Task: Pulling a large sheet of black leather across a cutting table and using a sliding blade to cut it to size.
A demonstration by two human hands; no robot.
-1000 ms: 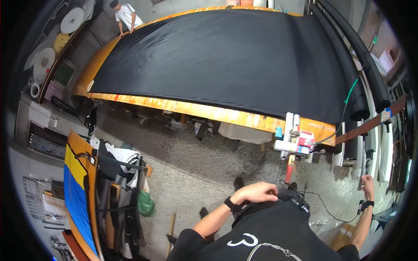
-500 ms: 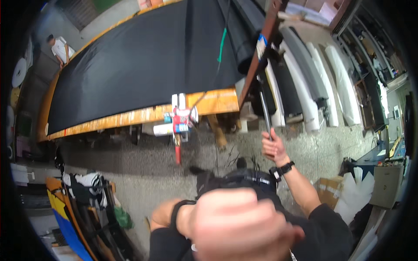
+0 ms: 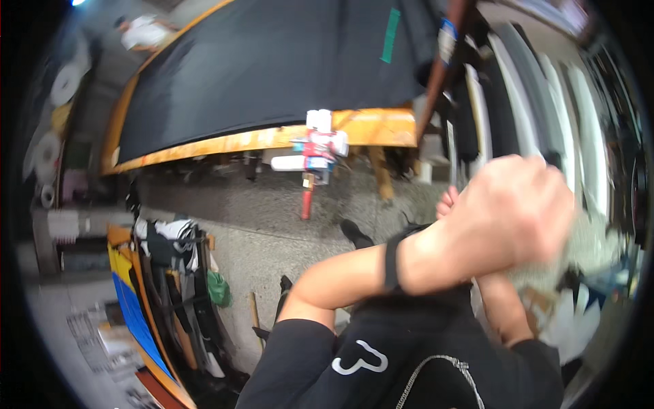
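My left hand (image 3: pixel 507 211), slightly blurred, is raised close to the view with its fingers curled into a fist. Whatever it may hold is hidden. Behind it, partly covered, my right hand (image 3: pixel 446 202) has its fingers wrapped around a slim metal rod (image 3: pixel 452 153) that stands up toward the brown post. Black fabric (image 3: pixel 272 75) lies spread over a long wooden table (image 3: pixel 381 126) ahead of me. A red-and-white device with white cylinders (image 3: pixel 319 143) and a red handle sits at the table's near edge, apart from both hands.
Several fabric rolls (image 3: pixel 511 95) lie at the right beside a brown post (image 3: pixel 449 54). A person in a white shirt (image 3: pixel 144 33) is at the table's far left. A rack of boards and cloth (image 3: pixel 170 259) stands at lower left, near a green bag (image 3: pixel 218 288).
My left fist has swung up and to the right, now partly covering my right hand. My right hand still grips the rod. The whole view has shifted.
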